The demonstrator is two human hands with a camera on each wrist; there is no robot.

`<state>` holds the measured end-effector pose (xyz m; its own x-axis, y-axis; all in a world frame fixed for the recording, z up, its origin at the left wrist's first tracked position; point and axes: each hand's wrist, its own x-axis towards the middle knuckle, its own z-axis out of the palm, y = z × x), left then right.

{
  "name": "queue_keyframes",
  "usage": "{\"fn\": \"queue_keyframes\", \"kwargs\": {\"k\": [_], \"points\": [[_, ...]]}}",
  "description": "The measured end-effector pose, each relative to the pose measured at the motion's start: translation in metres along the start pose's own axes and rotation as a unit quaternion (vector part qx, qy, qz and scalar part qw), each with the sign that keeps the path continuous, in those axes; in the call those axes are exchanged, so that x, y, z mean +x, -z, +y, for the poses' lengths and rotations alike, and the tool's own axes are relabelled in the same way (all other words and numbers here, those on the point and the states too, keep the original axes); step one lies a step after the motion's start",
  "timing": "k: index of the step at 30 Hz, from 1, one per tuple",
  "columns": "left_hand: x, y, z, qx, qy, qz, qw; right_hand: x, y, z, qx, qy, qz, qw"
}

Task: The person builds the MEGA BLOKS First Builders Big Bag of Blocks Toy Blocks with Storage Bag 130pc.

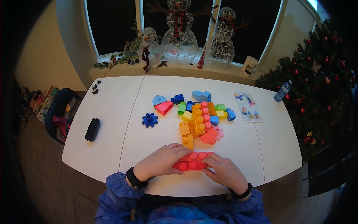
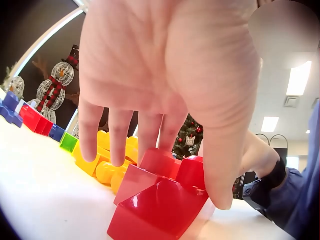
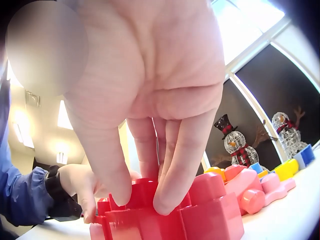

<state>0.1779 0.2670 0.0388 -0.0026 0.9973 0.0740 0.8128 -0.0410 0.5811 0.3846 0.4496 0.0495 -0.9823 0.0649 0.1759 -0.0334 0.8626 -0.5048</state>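
Observation:
Two long toy building blocks lie side by side at the table's near edge, a red block [image 1: 192, 165] in front and a pinkish-red block [image 1: 193, 156] behind it. My left hand [image 1: 158, 162] holds their left end, thumb on the near side and fingers reaching over the far side. At the right end, my right hand [image 1: 226, 172] pinches the blocks between thumb and fingers. From the left wrist view, the red block's sloped end [image 2: 160, 210] faces the camera. The right wrist view has the thumb and fingertips down among the red studs [image 3: 142, 192].
Just beyond the hands is a pile of joined blocks, with a yellow block [image 1: 197, 121] and an orange block [image 1: 188, 141]. A blue gear [image 1: 150, 120] and a black case [image 1: 92, 129] lie left. On the right are a picture sheet [image 1: 248, 107] and a bottle [image 1: 282, 91].

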Motion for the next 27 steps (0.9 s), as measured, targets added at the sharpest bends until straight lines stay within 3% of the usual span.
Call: {"fn": "queue_keyframes", "kwargs": {"k": [6,10,15,21,27], "points": [[0.001,0.004,0.001,-0.007,-0.007,0.008,1.0,-0.001,-0.001,0.003,0.02,0.0,0.001,1.0],[0.001,0.027,-0.009,0.002,0.021,0.128,0.991,-0.001,0.008,-0.003,0.051,-0.018,0.044,0.998],[0.03,0.05,-0.079,0.136,0.118,0.283,0.942,0.001,0.018,-0.008,0.056,-0.018,0.074,0.995],[0.064,0.046,-0.143,0.252,0.252,0.248,0.901,0.0,0.019,-0.008,0.047,-0.009,0.081,0.996],[0.072,0.055,-0.149,0.217,0.291,0.21,0.908,-0.001,0.021,-0.002,0.036,-0.005,0.084,0.996]]}}
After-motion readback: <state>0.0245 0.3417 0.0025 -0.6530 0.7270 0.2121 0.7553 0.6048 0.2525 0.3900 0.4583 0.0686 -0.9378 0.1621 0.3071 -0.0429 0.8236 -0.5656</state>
